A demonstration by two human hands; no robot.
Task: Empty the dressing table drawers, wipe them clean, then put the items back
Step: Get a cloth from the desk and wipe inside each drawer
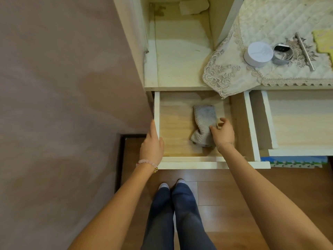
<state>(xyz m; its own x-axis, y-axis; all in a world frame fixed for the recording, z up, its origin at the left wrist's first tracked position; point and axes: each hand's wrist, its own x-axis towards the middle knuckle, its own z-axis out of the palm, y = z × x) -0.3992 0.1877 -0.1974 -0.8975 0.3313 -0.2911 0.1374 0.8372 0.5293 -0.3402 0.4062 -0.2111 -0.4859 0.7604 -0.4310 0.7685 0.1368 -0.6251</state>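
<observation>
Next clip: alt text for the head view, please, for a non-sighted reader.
Seen from above, a person's right hand grips a grey cloth on the floor of an open drawer, while the left hand rests on its left wall. A second drawer stands open to the right, and a white jar and metal tin sit on the lace runner above.

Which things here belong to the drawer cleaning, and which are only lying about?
For the job: left drawer, right drawer, grey cloth, left hand on the drawer side, right hand gripping the cloth.
Lying about: lace cover, foam mat; perhaps drawer contents: white jar, metal tin, metal bar.
</observation>
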